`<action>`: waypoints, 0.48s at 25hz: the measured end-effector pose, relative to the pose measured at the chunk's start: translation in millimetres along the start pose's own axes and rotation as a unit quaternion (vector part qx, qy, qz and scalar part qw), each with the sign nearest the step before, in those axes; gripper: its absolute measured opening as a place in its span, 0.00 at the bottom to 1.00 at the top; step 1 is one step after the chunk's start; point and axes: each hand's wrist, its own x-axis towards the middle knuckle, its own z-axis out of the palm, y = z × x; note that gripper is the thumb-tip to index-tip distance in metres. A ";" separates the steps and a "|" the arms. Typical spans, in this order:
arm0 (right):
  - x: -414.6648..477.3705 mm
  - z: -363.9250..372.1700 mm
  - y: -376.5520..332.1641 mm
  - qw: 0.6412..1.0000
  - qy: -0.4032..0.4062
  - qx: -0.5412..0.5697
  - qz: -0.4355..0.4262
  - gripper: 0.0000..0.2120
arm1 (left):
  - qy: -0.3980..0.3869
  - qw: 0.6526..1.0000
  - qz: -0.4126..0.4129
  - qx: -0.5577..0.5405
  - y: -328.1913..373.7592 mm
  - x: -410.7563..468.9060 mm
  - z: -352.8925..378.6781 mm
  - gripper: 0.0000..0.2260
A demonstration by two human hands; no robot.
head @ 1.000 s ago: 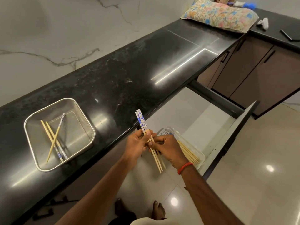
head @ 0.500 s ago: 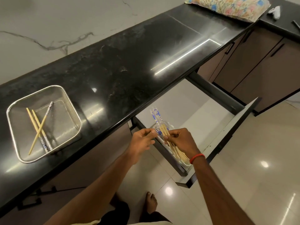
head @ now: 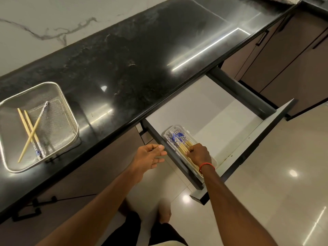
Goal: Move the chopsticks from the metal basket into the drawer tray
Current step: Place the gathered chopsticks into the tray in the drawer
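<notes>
The metal mesh basket [head: 69, 119] sits on the black counter at the left and holds a few crossed chopsticks [head: 31, 134]. The clear drawer tray [head: 167, 134] lies in the open drawer's near left corner, filled with blue-patterned chopsticks [head: 178, 139]. My right hand [head: 199, 153] rests in the tray, its fingers down on the chopsticks' plain wooden ends and covering them. My left hand [head: 150, 156] hovers empty just left of the drawer's side wall, fingers loosely curled and apart.
The open drawer [head: 221, 110] juts out below the black counter [head: 142, 55], its dark front panel [head: 248, 151] toward the floor. Brown cabinet doors [head: 287, 55] stand at the right. My bare feet are on the glossy tiled floor [head: 275, 192].
Both hands held a bundle of chopsticks above the drawer. My right hand has lowered it into the tray, and my left hand has let go and drawn back to the left.
</notes>
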 end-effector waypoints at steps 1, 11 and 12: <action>0.7 3.9 -0.6 1.000 -0.006 -0.008 0.004 0.06 | 0.002 1.000 -0.002 0.002 -0.9 -0.1 -0.8 0.09; 5.3 21.7 5.7 0.998 0.018 -0.064 -0.018 0.08 | 0.017 1.000 -0.007 0.012 -3.9 -10.4 -8.4 0.10; 4.8 22.1 6.2 0.997 0.026 -0.075 -0.027 0.08 | 0.017 1.000 -0.008 0.011 -4.9 -11.5 -8.9 0.10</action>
